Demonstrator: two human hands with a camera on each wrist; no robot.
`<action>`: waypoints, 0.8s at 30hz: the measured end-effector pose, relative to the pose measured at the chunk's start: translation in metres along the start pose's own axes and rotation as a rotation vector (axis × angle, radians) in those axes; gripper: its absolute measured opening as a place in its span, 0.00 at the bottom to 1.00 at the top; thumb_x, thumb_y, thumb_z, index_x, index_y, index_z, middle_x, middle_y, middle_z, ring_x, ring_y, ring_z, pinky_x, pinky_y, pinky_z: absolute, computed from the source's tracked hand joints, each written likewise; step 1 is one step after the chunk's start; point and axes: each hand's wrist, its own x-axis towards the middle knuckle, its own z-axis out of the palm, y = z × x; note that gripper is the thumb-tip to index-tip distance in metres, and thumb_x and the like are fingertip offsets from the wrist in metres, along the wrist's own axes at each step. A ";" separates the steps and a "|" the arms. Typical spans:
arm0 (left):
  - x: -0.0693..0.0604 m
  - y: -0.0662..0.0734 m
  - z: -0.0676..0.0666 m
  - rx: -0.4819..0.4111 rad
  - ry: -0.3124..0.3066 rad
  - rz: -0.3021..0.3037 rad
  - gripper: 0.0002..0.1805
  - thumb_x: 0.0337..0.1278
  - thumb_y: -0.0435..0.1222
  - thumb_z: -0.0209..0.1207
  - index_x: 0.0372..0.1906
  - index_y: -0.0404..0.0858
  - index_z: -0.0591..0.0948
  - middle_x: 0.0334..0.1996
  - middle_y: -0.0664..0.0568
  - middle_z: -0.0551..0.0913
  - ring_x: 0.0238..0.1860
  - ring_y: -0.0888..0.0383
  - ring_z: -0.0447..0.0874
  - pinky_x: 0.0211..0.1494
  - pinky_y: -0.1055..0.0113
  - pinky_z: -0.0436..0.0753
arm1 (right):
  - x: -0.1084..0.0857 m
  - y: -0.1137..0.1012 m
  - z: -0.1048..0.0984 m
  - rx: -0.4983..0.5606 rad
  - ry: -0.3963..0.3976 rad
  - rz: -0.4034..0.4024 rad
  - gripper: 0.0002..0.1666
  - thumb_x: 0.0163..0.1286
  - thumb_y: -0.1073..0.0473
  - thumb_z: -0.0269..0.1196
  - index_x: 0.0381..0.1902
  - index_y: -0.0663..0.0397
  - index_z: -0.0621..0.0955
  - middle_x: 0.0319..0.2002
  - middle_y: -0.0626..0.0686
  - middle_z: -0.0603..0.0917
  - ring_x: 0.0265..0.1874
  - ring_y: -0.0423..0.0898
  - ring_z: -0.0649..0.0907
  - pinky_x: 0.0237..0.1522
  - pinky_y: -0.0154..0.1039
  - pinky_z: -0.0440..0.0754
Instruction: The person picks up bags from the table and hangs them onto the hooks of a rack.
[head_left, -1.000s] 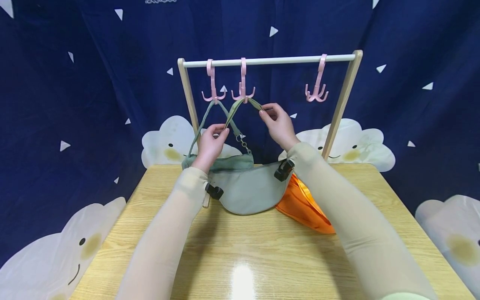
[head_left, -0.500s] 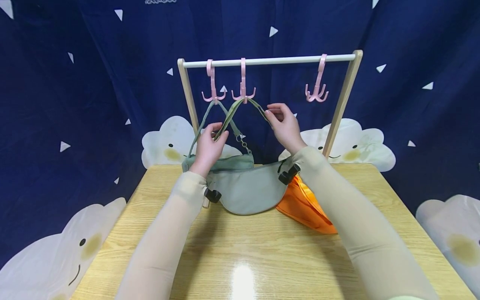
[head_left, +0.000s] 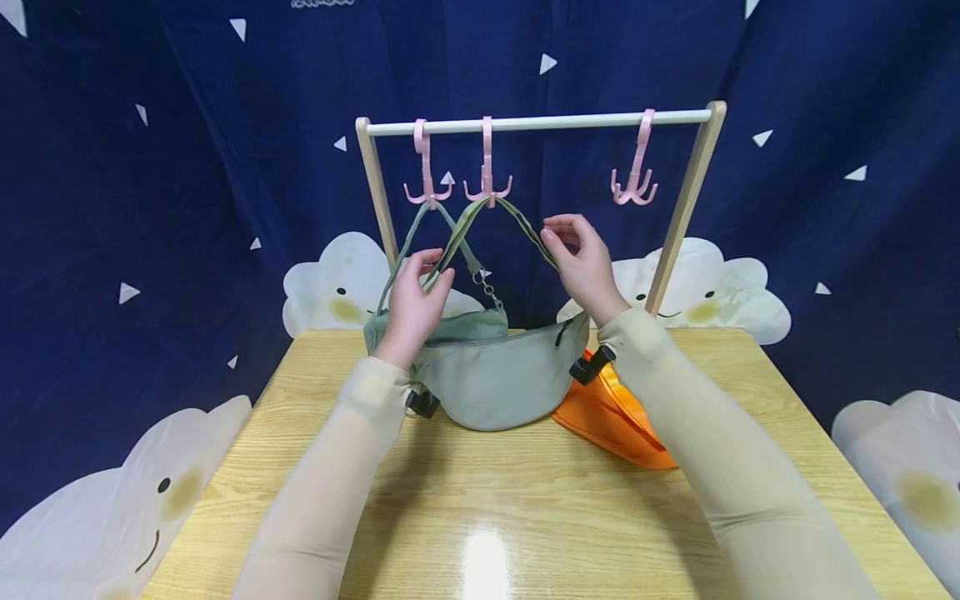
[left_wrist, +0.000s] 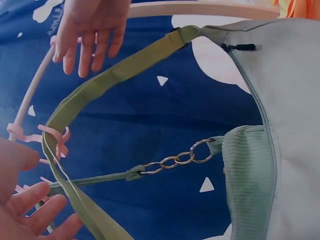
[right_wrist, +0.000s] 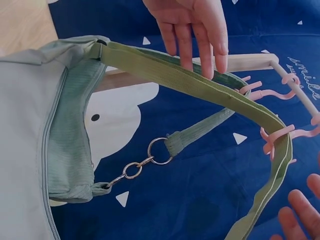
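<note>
A grey-green waist bag (head_left: 502, 387) hangs by its olive strap (head_left: 459, 233) from the middle pink hook (head_left: 487, 175), low over the table. My left hand (head_left: 411, 304) is beside the strap's left side, fingers loosely bent. Beside its right side is my right hand (head_left: 588, 262), also relaxed. In the left wrist view, the fingers of the right hand (left_wrist: 92, 32) are extended, apart from the strap. In the right wrist view, the left fingertips overlap the strap (right_wrist: 175, 80); contact is unclear. The bag's zipper (right_wrist: 46, 150) faces up.
Behind, a green corduroy bag (head_left: 472, 325) with a chain (head_left: 487, 287) hangs from the left pink hook (head_left: 427, 179). An orange bag (head_left: 603, 417) lies right on the wooden table (head_left: 487, 492). Another pink hook (head_left: 636, 179) is on the rack's white rod (head_left: 562, 122).
Both hands have slid down and outward along the strap, and their pinching fingers have loosened off it. The strap stays on the hook and the waist bag hangs nearly unmoved.
</note>
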 end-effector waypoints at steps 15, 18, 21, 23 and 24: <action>-0.024 0.005 -0.004 -0.007 0.019 0.072 0.18 0.71 0.36 0.61 0.61 0.34 0.80 0.60 0.40 0.80 0.64 0.45 0.77 0.70 0.48 0.74 | -0.026 -0.006 -0.005 -0.031 -0.024 -0.050 0.17 0.79 0.53 0.60 0.57 0.59 0.80 0.56 0.58 0.82 0.56 0.51 0.81 0.62 0.43 0.78; -0.030 0.002 -0.002 -0.010 0.011 0.067 0.18 0.71 0.36 0.61 0.61 0.34 0.80 0.60 0.40 0.79 0.64 0.45 0.77 0.61 0.47 0.79 | -0.033 -0.004 -0.005 -0.037 -0.035 -0.069 0.17 0.79 0.53 0.60 0.56 0.59 0.80 0.55 0.58 0.82 0.54 0.51 0.81 0.61 0.44 0.78; -0.035 -0.001 -0.001 -0.010 0.000 0.063 0.18 0.71 0.36 0.61 0.61 0.35 0.80 0.61 0.41 0.79 0.64 0.46 0.77 0.61 0.49 0.79 | -0.038 -0.001 -0.005 -0.033 -0.043 -0.083 0.17 0.79 0.54 0.61 0.55 0.60 0.81 0.54 0.58 0.82 0.52 0.50 0.81 0.59 0.40 0.78; -0.038 -0.003 0.000 -0.009 -0.008 0.066 0.18 0.71 0.36 0.61 0.61 0.35 0.80 0.60 0.42 0.80 0.63 0.46 0.77 0.66 0.50 0.76 | -0.042 0.001 -0.005 -0.034 -0.050 -0.085 0.16 0.79 0.55 0.61 0.55 0.61 0.81 0.53 0.58 0.81 0.51 0.48 0.80 0.58 0.36 0.77; -0.039 -0.003 0.000 -0.007 -0.010 0.071 0.18 0.71 0.35 0.61 0.61 0.35 0.80 0.60 0.42 0.80 0.63 0.46 0.78 0.69 0.50 0.74 | -0.043 0.002 -0.005 -0.034 -0.050 -0.087 0.16 0.79 0.55 0.61 0.55 0.61 0.81 0.53 0.58 0.81 0.50 0.47 0.80 0.57 0.34 0.77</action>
